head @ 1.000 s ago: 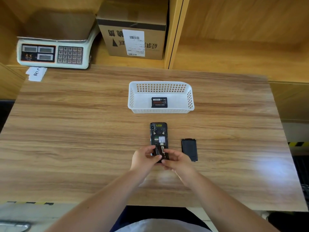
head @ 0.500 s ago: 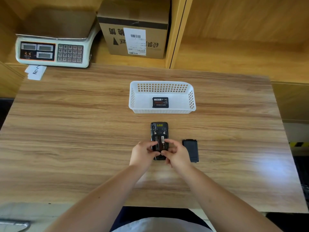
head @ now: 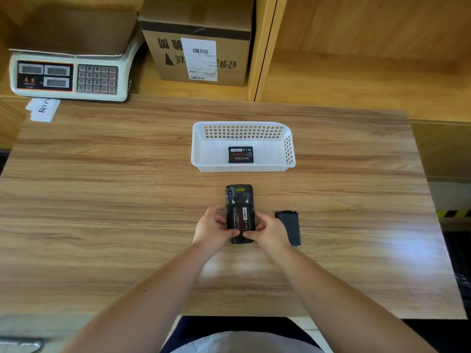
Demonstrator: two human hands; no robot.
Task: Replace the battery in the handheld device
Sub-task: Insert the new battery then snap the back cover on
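Observation:
A black handheld device (head: 239, 193) lies face down on the wooden table (head: 102, 200), its back cover off. A black battery (head: 240, 218) with a red label lies flat in its open compartment. My left hand (head: 212, 226) grips the device's left side, thumb at the battery's near end. My right hand (head: 270, 231) grips the right side, thumb also on the battery's near end. The black back cover (head: 289, 226) lies on the table just right of my right hand. A second battery (head: 240, 154) rests in the white basket (head: 289, 149) beyond the device.
A weighing scale (head: 68, 72) and a cardboard box (head: 198, 42) stand on the shelf behind the table. A paper note (head: 43, 109) lies at the table's far left corner. A vertical wooden post (head: 263, 47) divides the shelf.
The battery, held at the device's near end a second ago, has been slid up and laid flat into the compartment. Both hands moved forward onto the device's sides.

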